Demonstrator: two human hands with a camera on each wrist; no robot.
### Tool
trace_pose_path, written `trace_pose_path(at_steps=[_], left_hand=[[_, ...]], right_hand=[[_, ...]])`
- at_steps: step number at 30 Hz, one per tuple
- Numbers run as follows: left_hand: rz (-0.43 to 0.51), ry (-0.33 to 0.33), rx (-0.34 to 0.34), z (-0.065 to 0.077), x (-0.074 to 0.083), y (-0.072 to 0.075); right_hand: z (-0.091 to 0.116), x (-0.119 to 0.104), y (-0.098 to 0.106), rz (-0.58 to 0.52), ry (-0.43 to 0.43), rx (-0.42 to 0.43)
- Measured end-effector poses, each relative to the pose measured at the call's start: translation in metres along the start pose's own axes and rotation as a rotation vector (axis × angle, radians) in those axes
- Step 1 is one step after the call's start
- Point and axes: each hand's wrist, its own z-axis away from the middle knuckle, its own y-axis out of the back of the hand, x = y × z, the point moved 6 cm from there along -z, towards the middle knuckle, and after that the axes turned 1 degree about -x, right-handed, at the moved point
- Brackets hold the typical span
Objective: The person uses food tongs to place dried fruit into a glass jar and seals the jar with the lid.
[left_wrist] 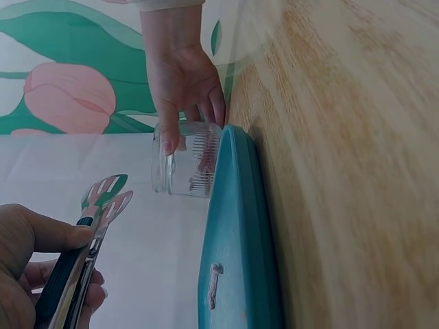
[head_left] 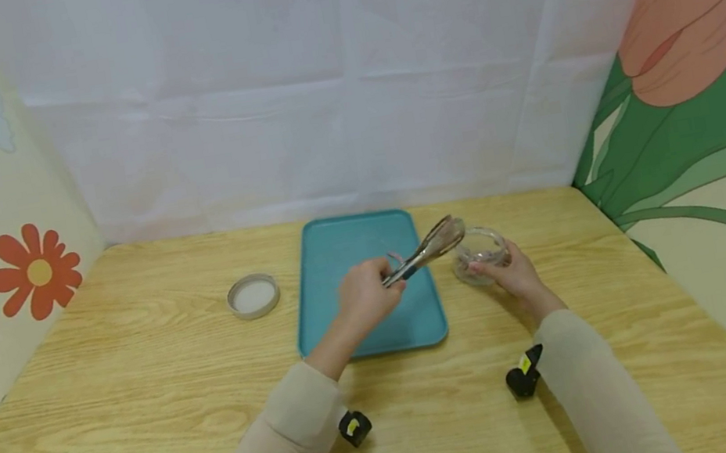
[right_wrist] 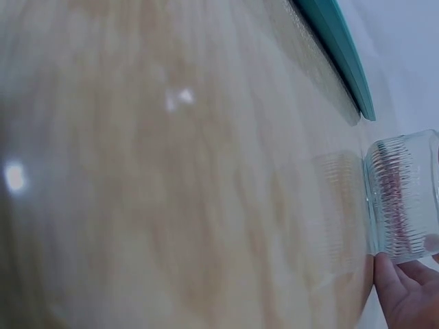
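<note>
My left hand grips a pair of metal tongs by their dark handles, over the right part of a blue tray. The tongs' slotted heads point toward a ribbed glass jar and stand close together with nothing visible between them in the left wrist view. My right hand holds the jar at its right side, thumb on the near wall and fingers low around it. The jar stands upright and uncapped on the table, with small reddish pieces inside. One small pinkish piece lies on the tray.
A round lid with a white inside lies on the wooden table left of the tray. A white cloth backdrop rises behind the table, and walls with painted flowers flank both sides.
</note>
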Motion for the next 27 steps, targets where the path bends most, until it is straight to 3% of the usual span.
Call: trace_pose_path(at_steps=[7,19,27], left_hand=[[-0.023,0.018,0.0,0.0,-0.006,0.005],[-0.067,0.075,-0.01,0.007,-0.023,0.008],[-0.094,0.131,-0.016,0.012,-0.039,0.012]], right_hand=[[0.0,-0.001,0.0,0.016,0.004,0.011],[-0.022,0.024,0.005,0.022,0.007,0.019],[-0.009,0.012,0.003,0.03,0.019,0.029]])
